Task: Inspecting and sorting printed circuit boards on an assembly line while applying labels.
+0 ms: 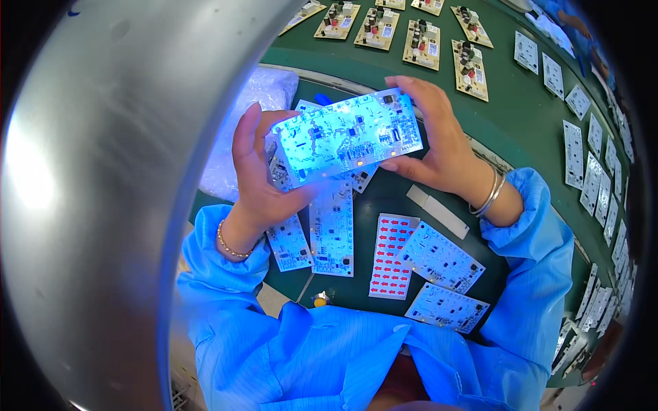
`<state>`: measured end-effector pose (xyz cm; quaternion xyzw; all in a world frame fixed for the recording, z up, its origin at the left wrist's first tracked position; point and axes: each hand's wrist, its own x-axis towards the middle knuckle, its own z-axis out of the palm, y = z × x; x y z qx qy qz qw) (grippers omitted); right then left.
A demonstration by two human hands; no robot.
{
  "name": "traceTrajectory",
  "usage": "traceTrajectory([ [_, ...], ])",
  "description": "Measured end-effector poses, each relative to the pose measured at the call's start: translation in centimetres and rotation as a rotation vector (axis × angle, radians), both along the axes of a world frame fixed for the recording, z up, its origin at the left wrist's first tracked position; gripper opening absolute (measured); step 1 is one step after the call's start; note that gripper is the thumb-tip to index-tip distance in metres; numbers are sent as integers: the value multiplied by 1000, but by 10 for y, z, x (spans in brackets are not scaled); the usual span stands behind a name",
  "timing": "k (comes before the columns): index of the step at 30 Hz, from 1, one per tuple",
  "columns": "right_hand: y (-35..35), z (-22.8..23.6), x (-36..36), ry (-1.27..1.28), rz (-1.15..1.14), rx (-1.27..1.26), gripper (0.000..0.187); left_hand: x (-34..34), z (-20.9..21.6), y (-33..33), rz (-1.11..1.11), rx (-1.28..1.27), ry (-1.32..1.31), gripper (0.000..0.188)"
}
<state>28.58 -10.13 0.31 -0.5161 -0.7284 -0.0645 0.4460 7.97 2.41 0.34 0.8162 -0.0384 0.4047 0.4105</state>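
A white circuit board (343,137), lit bright blue, is held up between my two hands, slightly tilted with its right end higher. My left hand (264,168) grips its left end, thumb along the lower edge. At the right end, my right hand (432,133) pinches it between thumb and fingers. Below it, more white boards (332,233) lie on the green table, partly hidden by the held board and my left hand. A sheet of red arrow stickers (392,257) lies nearer me, overlapped by another white board (442,258).
A large curved metal shade (123,171) fills the left side. Behind my left hand lies a clear plastic bag (233,137). A pale strip (439,211) rests near my right wrist. Tan boards with tall components (470,70) stand at the back; several white boards (574,154) line the right.
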Motion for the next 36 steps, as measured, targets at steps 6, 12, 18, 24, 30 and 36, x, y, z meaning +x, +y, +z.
traceTrajectory([
  [6, -1, 1, 0, 23, 12, 13, 77, 2, 3, -3, -1, 23, -10, 94],
  [12, 0, 1, 1, 33, 7, 17, 81, 1, 4, -2, 16, 52, 8, 94],
  [18, 0, 0, 2, 43, -1, 9, 83, 3, 4, -3, 13, 48, 3, 93],
  [24, -1, -1, 2, 64, -16, -42, 82, 4, 3, -2, 48, 70, -12, 89],
  [30, -4, -1, 5, 63, 12, -120, 87, 5, 6, -5, 61, 81, -4, 89],
  [36, -6, -2, 6, 69, 27, -97, 87, 8, 7, -9, 33, 66, -34, 88],
])
